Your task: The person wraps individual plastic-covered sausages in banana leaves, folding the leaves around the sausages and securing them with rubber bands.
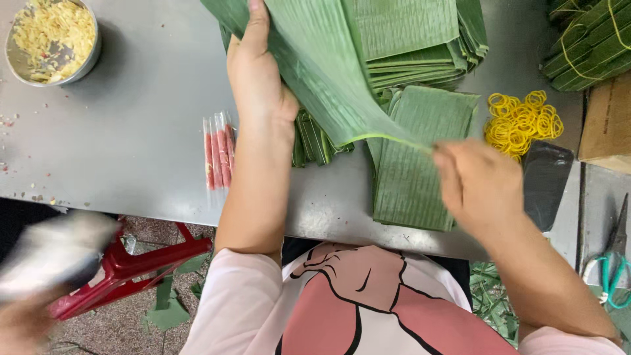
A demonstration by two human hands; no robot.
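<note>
A long green banana leaf strip [315,59] is lifted over the grey table [144,131]. My left hand [259,75] grips its left edge, thumb on top. My right hand [476,184], blurred, pinches the strip's narrow lower tip near the front. Under the strip lie a flat pile of cut leaf rectangles [417,164] and a taller stack of folded leaves [420,46] further back. A small bundle of narrow leaf pieces [315,141] sits beside my left wrist.
A metal bowl of yellow shredded filling [52,36] stands far left. A clear packet of red sticks [219,151] lies left of my arm. Yellow rubber bands [522,121], tied leaf bundles [591,39], a cardboard box [608,125] and scissors [614,263] are at right. A red stool [138,263] is below.
</note>
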